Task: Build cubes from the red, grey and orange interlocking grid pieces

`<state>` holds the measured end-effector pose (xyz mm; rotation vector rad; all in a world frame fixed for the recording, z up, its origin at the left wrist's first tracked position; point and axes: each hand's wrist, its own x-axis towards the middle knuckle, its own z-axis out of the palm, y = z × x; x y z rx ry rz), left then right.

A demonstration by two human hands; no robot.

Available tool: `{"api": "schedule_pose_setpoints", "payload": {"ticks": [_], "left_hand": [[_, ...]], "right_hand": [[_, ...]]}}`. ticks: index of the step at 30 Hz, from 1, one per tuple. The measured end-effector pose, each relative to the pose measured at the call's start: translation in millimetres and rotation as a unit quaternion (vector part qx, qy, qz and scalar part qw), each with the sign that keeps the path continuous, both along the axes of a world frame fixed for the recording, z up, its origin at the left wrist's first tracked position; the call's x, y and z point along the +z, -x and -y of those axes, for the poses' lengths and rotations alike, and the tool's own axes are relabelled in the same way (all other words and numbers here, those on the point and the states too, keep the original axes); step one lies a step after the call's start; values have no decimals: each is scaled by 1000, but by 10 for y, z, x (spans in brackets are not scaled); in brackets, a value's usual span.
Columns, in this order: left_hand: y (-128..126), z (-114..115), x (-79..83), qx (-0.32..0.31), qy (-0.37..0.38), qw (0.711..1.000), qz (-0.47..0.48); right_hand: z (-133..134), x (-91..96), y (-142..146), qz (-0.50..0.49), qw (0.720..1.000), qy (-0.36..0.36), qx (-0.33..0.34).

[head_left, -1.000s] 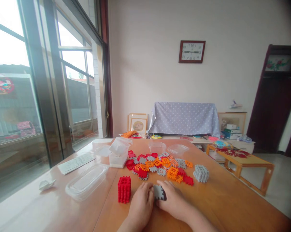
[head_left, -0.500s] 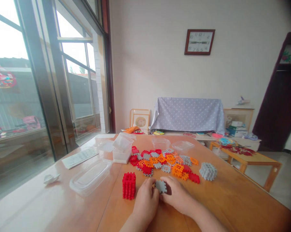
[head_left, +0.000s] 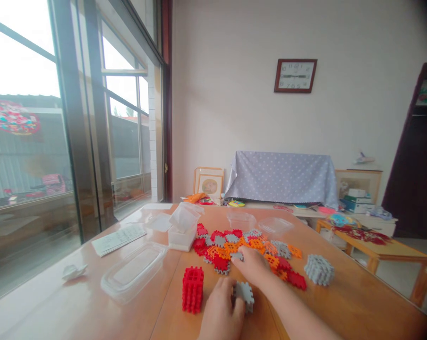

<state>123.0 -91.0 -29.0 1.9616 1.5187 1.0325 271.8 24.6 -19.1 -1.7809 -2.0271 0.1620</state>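
Observation:
Near the front of the table, my left hand [head_left: 222,304] is closed around the left side of a small stack of grey notched plastic tiles [head_left: 246,295]. Farther forward, my right hand [head_left: 252,263] pinches a grey window tile [head_left: 236,256] at the near edge of a loose pile. Red, orange and grey interlocking tiles make up that pile [head_left: 231,248]. To the left of my left hand stands an upright red tile stack [head_left: 192,289]. A second grey stack [head_left: 319,270] sits apart on the right.
Clear plastic containers [head_left: 183,229] stand behind the pile on the left. A clear lid [head_left: 135,271], a printed sheet [head_left: 119,238] and a crumpled wrapper [head_left: 74,271] lie on the table's left. Past the right edge is a low wooden table [head_left: 380,250].
My right hand has left the grey stack and moved forward to the pile, onto a grey tile. My left hand stays on the stack. The view has tilted up slightly.

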Motion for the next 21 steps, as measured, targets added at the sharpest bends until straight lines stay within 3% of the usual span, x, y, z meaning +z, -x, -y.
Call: {"api": "schedule_pose_setpoints", "payload": {"ticks": [5, 11, 18, 21], "left_hand": [[-12, -44, -31, -1, -3, 1000, -7], [-11, -39, -17, -5, 3, 1000, -14], [1, -25, 16, -7, 14, 1000, -4], [5, -11, 7, -10, 17, 1000, 5]], "right_hand": [[-81, -58, 119, 17, 999, -11, -28], [-59, -84, -3, 19, 1000, -9, -13], [30, 39, -165, 20, 999, -38, -7], [109, 132, -266, 15, 998, -59, 28]]}}
